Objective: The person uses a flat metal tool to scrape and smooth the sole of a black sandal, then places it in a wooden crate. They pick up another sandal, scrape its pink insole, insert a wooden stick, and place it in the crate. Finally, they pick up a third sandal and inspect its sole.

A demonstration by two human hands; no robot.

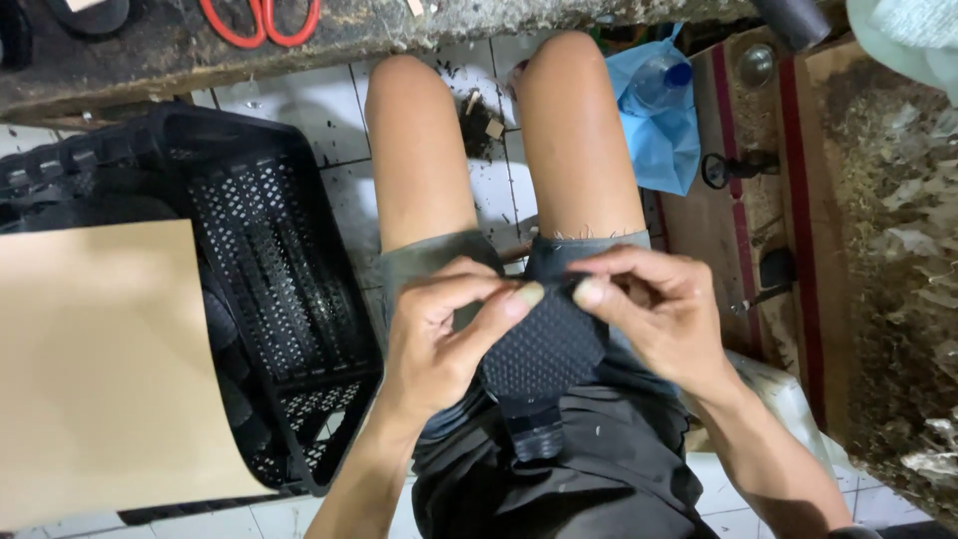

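Both hands pinch one black textured sole piece (539, 354) over the lap: left hand (444, 329) and right hand (664, 314) closed on its top edge. Nearby, a black perforated crate (269, 289) under brown cardboard (100, 369), red-handled scissors (261, 20), a blue bag (664, 120).

From my feed, the black textured sole piece (544, 354) is partly covered: its top edge sits under both thumbs, so I can't read its full outline. Far above the grips, the red-handled scissors (261, 20) are cut off by the upper edge.
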